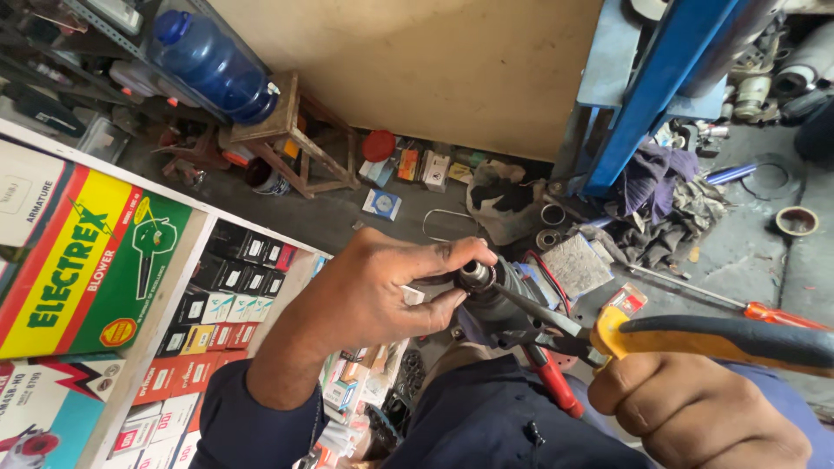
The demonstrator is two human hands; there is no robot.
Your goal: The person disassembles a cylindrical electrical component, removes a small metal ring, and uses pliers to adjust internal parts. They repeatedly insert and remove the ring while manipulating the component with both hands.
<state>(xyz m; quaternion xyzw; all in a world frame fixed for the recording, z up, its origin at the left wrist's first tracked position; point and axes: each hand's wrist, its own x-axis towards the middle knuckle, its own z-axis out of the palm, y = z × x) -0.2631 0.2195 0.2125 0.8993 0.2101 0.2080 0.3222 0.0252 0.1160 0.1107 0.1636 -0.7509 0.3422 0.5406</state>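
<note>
Left hand (373, 291) pinching the shiny round metal end (474, 275) of a dark grey part, right hand (695, 408) gripping yellow-and-black-handled long-nose pliers (608, 334), tips seemingly touching it

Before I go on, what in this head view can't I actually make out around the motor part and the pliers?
- Motor part: its body is mostly hidden by the left hand and by my lap.
- Pliers: whether the tips grip anything is too small to tell.
- Right hand: cut off by the bottom edge.
- Pliers' handle: runs off the right edge.
</note>
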